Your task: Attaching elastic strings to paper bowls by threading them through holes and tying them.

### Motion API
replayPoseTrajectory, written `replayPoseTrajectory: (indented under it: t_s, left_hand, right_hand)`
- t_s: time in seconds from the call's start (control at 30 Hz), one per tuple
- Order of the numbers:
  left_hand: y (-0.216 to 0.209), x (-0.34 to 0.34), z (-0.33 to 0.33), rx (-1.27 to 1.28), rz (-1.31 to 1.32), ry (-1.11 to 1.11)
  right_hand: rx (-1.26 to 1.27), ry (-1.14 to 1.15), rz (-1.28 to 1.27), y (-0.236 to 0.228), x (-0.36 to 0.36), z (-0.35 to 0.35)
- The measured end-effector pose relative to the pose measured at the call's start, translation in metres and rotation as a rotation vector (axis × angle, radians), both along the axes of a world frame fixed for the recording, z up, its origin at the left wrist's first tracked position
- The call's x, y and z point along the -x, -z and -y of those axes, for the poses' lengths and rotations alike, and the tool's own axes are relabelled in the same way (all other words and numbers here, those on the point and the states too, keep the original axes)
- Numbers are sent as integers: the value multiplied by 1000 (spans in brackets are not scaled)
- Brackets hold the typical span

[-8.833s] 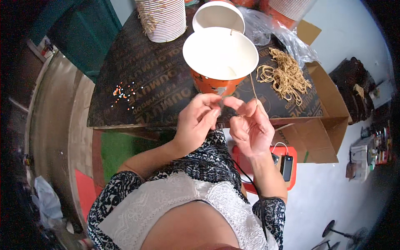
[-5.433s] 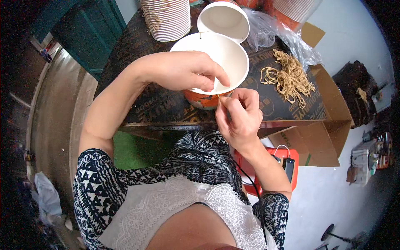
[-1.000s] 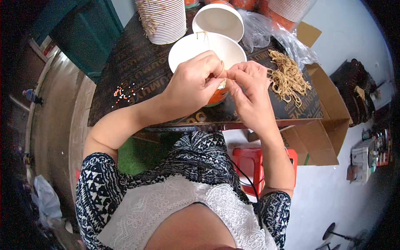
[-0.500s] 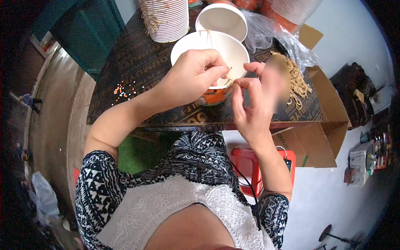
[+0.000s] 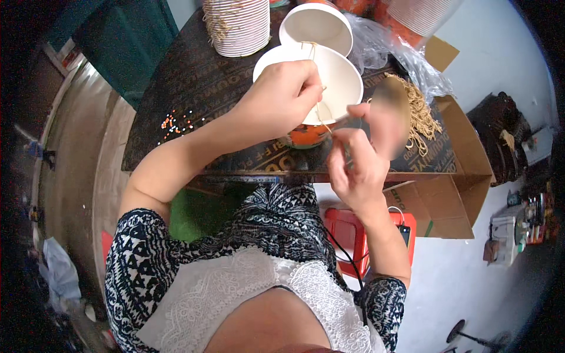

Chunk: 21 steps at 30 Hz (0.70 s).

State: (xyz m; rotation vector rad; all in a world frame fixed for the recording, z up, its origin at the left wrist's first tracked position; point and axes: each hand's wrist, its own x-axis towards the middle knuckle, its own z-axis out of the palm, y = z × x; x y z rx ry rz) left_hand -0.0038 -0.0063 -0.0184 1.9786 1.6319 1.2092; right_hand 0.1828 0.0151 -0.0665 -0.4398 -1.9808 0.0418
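Cord [image 5: 325, 125] pinched in left hand [image 5: 288, 91] and right hand [image 5: 360, 165] at dark printed counter [image 5: 218, 88], teal door [image 5: 123, 53] leftward, cardboard box [image 5: 452, 206] rightward.

- Table top [image 5: 203, 88]: large tan capital letters and smaller lines of print, repeated in slanting rows across the dark surface, partly covered by the things on it.
- Table top's right part: more of the same tan lettering, beside the string heap [image 5: 422, 115].
- Cardboard box [image 5: 426, 220]: 1 short run of dark lettering, just below the table's edge.
- Orange bucket [image 5: 309, 137]: printed pattern; any wording cannot be made out.
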Motion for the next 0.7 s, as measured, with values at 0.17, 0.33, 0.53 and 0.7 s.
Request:
replayPoseTrajectory:
  t_s: [0.17, 0.33, 0.53, 0.7]
  left_hand:
    - [-17, 5, 12, 15, -66, 164]
    - [-17, 5, 12, 92, -3, 277]
    - [-15, 7, 11, 228, 67, 251]
    - [-9, 7, 15, 160, -67, 188]
  right_hand:
    - [274, -181, -81, -11, 2, -3]
    - [429, -320, -127, -9, 8, -7]
    - [749, -403, -243, -3, 8, -6]
    - [904, -412, -310, -3, 9, -3]
